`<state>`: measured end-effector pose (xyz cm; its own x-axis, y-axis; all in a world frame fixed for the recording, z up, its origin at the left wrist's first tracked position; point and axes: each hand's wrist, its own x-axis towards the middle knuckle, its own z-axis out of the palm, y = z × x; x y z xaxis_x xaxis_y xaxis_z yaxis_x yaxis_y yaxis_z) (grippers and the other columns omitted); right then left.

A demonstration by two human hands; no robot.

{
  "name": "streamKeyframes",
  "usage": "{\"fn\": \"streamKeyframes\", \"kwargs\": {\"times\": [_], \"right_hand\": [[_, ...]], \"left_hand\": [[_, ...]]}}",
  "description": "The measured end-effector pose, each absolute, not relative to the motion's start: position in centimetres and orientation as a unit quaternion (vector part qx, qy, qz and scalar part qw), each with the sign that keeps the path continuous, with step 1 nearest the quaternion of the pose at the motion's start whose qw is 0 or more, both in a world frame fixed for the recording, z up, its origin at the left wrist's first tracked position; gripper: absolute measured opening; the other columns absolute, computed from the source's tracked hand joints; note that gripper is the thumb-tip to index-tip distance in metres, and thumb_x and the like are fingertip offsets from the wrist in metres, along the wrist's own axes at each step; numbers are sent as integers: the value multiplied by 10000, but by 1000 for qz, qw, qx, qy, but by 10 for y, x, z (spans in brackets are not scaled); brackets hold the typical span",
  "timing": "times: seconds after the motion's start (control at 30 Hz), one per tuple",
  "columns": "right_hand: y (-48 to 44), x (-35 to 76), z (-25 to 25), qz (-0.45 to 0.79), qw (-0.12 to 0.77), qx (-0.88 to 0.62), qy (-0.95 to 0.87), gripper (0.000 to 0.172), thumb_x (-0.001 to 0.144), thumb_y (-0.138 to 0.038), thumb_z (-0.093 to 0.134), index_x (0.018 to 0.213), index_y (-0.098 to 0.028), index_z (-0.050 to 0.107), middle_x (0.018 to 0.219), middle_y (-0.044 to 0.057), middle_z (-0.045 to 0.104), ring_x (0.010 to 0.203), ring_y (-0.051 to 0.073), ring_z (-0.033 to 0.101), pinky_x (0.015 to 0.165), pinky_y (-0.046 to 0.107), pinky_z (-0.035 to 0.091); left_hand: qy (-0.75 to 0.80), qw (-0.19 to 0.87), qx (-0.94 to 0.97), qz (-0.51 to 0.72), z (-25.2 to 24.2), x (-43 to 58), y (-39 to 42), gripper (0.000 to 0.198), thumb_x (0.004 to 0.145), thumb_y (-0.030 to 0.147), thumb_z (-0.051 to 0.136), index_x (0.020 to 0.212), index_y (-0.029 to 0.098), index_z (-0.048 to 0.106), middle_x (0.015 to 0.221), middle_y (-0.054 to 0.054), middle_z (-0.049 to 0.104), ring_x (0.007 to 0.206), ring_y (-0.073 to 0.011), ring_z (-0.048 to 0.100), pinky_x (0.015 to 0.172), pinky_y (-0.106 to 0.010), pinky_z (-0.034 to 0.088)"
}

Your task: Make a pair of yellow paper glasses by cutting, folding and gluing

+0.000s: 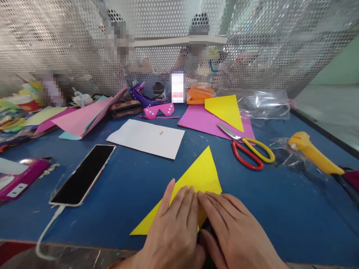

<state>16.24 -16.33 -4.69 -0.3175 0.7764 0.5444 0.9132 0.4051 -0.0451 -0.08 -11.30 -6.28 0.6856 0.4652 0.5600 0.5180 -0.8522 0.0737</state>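
Note:
A folded yellow sheet of paper [200,175], now roughly triangular, lies on the blue table [126,186] in front of me. My left hand [175,224] presses on it with its fingers laid out flat. From the other side, my right hand [235,228] rests its extended fingers on the sheet's right part, fingertips close to the left ones. Both hands cover the paper's lower middle. The right thumb shows partly, below the paper's near edge. Beyond the right hand are scissors [245,149] with one red and one yellow handle, their blades slightly apart.
A white card [148,138] lies ahead; a plugged-in phone [84,175] is at left. Behind are pink paper glasses [159,111], pink sheets [81,119] and another yellow piece [227,108] on a purple sheet [193,121]. A yellow glue gun [316,153] sits right.

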Motion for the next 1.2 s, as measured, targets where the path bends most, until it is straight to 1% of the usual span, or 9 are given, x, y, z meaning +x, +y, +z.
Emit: {"fn": "streamKeyframes", "kwargs": {"times": [0.1, 0.2, 0.4, 0.53, 0.63, 0.77, 0.9, 1.03, 1.2], "right_hand": [[-161, 158, -50, -136, 271, -531, -791, 395, 965, -187, 358, 1099, -56, 705, 1069, 111, 772, 949, 236, 712, 909, 396, 493], [-162, 156, -52, -131, 276, -534, -789, 399, 949, -191, 367, 1106, -56, 708, 1113, 116, 762, 989, 245, 709, 920, 399, 489], [-167, 162, -47, -101, 240, -524, -811, 429, 905, -190, 414, 1233, -44, 649, 1259, 131, 701, 1101, 231, 681, 922, 365, 511], [-169, 161, -43, -73, 236, -535, -808, 457, 893, -198, 427, 1272, -40, 625, 1305, 159, 669, 1127, 251, 666, 951, 405, 509], [-172, 161, -44, -58, 229, -537, -810, 470, 902, -198, 426, 1309, -40, 599, 1333, 159, 651, 1163, 251, 649, 979, 419, 506], [-178, 168, -50, -78, 250, -545, -797, 442, 932, -178, 395, 1291, -31, 608, 1302, 151, 673, 1163, 238, 656, 997, 399, 510], [-179, 173, -53, -112, 258, -552, -785, 409, 938, -199, 415, 1220, -27, 657, 1232, 148, 713, 1094, 265, 691, 953, 415, 544], [-176, 170, -50, -135, 259, -548, -784, 409, 921, -206, 424, 1172, -12, 683, 1191, 155, 729, 1053, 285, 704, 934, 420, 554], [-178, 172, -51, -133, 262, -550, -782, 409, 940, -180, 395, 1208, -20, 659, 1212, 128, 725, 1086, 260, 691, 951, 407, 538]], "left_hand": [[-272, 39, -912, -305, -63, 0, -114, 430, 820, 223, 469, 1120, 28, 709, 1180, -158, 728, 1134, -289, 656, 1236, -487, 168], [-271, 44, -911, -308, -63, 0, -114, 437, 808, 197, 465, 1129, 18, 702, 1170, -164, 730, 1127, -294, 658, 1235, -494, 166], [-267, 49, -919, -288, -60, -1, -114, 480, 780, 235, 517, 1174, 9, 671, 1183, -174, 719, 1139, -297, 644, 1245, -484, 128], [-273, 29, -919, -283, -58, -2, -114, 492, 758, 196, 516, 1195, 23, 659, 1178, -159, 720, 1149, -276, 639, 1247, -462, 128], [-278, 17, -916, -290, -57, -1, -115, 466, 777, 211, 522, 1188, 43, 663, 1172, -144, 723, 1132, -258, 648, 1249, -446, 116], [-289, 24, -910, -297, -55, 2, -116, 408, 846, 283, 548, 1162, 58, 674, 1148, -136, 730, 1090, -260, 664, 1244, -457, 127], [-293, 27, -908, -300, -55, 3, -116, 388, 885, 325, 545, 1140, 66, 684, 1138, -130, 735, 1070, -256, 670, 1241, -458, 135], [-293, 26, -915, -275, -56, 2, -114, 404, 900, 339, 542, 1209, 109, 664, 1186, -105, 724, 1112, -251, 654, 1243, -461, 92], [-295, 44, -926, -232, -56, 2, -112, 436, 920, 411, 533, 1246, 150, 659, 1218, -86, 715, 1132, -275, 642, 1237, -484, 72]]}}
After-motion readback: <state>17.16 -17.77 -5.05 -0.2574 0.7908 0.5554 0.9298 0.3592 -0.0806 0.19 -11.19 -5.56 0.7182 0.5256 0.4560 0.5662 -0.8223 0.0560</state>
